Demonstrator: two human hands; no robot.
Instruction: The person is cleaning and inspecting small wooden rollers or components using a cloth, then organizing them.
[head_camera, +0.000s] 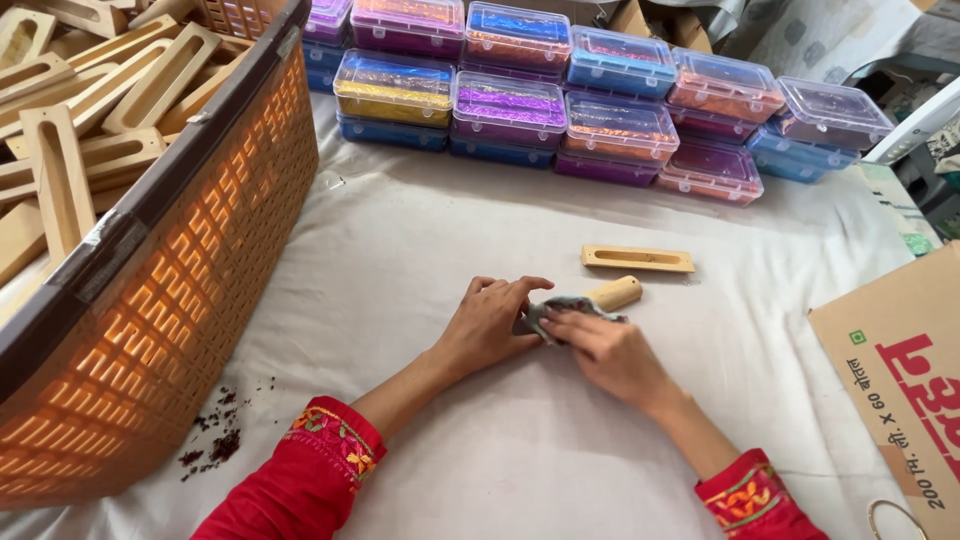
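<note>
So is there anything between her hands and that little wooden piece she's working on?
Only the grey cloth. Both the left hand and the right hand press that cloth around one end of the wooden piece on the white sheet. Nothing else visible lies between them.

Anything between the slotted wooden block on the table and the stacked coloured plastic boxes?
Nothing; head view shows only bare white cloth between the slotted wooden block and the stacked coloured plastic boxes.
</note>
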